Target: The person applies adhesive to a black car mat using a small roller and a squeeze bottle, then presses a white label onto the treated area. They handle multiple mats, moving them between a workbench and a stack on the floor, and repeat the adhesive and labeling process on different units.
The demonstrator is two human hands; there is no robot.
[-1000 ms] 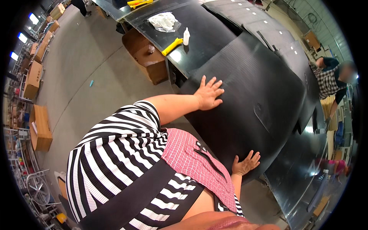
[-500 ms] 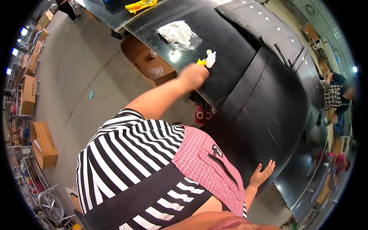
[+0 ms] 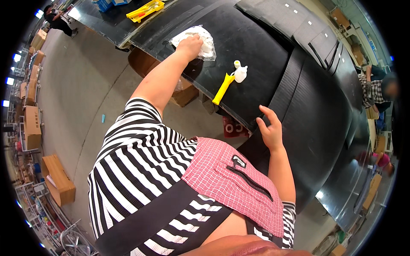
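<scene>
My left hand (image 3: 191,46) is closed, its fingers pressed into crumpled white material (image 3: 206,42) in a clear plastic bag on the black work surface (image 3: 232,32); the fingertips are partly hidden. Nearer to me lies a yellow-handled tool (image 3: 223,89), slanting toward the surface's edge. At its upper end sits a small white object (image 3: 241,74) like a little bottle, with a white and yellow piece beside it. My right hand (image 3: 271,128) is open and empty, thumb and forefinger apart, by the near edge of the black sheet.
A yellow tray (image 3: 145,10) and blue boxes (image 3: 102,5) stand at the far left of the table. Ribbed black sheets (image 3: 307,128) cover the right side. Cardboard boxes (image 3: 183,91) sit below the table edge. Other people (image 3: 57,21) are farther off.
My left hand has let go of the yellow-handled tool and moved up and left onto the white material. My right hand has risen from the lower right toward the near edge.
</scene>
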